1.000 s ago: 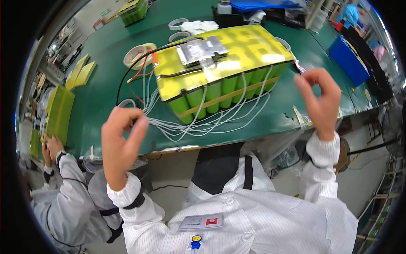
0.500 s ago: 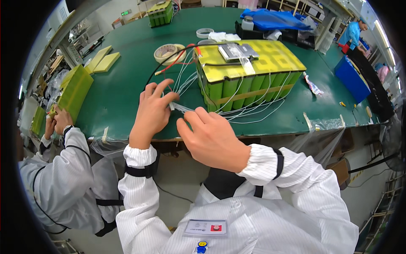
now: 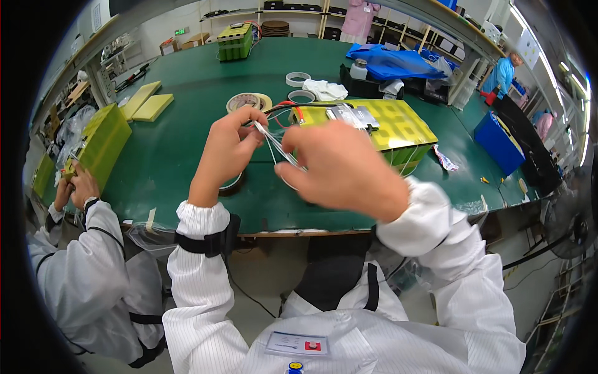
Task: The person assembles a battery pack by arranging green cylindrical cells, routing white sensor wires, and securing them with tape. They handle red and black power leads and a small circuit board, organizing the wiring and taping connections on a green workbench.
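A bundle of thin white wires (image 3: pixel 271 141) is raised in front of the green and yellow battery pack (image 3: pixel 405 128). My left hand (image 3: pixel 223 149) pinches the wires near their ends between thumb and fingers. Farther along the bundle, my right hand (image 3: pixel 349 163) is curled with thumb and fingers on the wires; it is slightly blurred and hides much of the pack's front. On the pack's top lies a flat silver module (image 3: pixel 354 116), with a black cable (image 3: pixel 281 107) and a red lead (image 3: pixel 298 112) at the left end.
Tape rolls (image 3: pixel 243 102) lie behind my left hand, near white cloth (image 3: pixel 326 90). At left, a co-worker's hands (image 3: pixel 82 187) touch another green pack (image 3: pixel 103 144). A blue pack (image 3: pixel 499 143) stands at right; blue sheeting (image 3: pixel 395 62) lies at the back.
Both hands have risen off the table with the white wires. My right hand has moved up and right, across the pack's front. The whole view has shifted, showing more of the room behind.
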A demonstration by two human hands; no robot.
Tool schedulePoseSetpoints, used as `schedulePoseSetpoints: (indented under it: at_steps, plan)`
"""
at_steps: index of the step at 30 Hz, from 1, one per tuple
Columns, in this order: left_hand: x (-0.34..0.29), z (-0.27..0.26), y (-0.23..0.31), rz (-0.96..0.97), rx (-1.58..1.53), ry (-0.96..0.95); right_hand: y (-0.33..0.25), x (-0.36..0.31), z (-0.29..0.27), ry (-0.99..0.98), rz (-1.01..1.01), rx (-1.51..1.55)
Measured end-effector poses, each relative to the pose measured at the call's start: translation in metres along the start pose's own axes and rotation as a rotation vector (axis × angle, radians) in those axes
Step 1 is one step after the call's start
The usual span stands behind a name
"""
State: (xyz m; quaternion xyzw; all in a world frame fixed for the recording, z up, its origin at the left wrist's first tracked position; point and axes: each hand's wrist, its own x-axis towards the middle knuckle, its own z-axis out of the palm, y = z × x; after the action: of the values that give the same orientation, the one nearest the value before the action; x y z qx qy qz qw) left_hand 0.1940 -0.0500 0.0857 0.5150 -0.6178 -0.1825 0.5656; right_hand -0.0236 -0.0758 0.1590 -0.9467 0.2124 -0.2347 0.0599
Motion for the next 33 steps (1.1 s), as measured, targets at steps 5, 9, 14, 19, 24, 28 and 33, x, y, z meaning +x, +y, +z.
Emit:
schedulePoseSetpoints:
  at_steps: [5,9,14,19,24,28,33]
  plan:
    - [0.006,0.007,-0.018,0.057,0.179,0.106,0.014,0.049,-0.054,-0.139,-0.04,-0.177]
    - [0.006,0.017,-0.01,0.122,0.566,0.151,0.028,0.083,-0.068,-0.355,-0.023,-0.279]
    - [0.003,0.01,-0.014,0.16,0.391,0.144,0.036,0.12,-0.062,-0.462,-0.198,-0.37]
    - [-0.001,0.008,0.006,0.055,0.024,0.174,0.038,0.158,-0.033,-0.627,-0.362,-0.249]
    - [0.004,0.025,0.01,0.074,-0.114,0.266,0.052,0.184,-0.004,-0.915,-0.342,-0.139]
    - [-0.006,0.029,0.007,0.023,-0.139,0.312,0.055,0.194,0.017,-1.101,-0.301,-0.118]
    - [-0.039,0.041,0.006,-0.13,-0.297,0.525,0.061,0.202,0.039,-1.043,-0.536,-0.121]
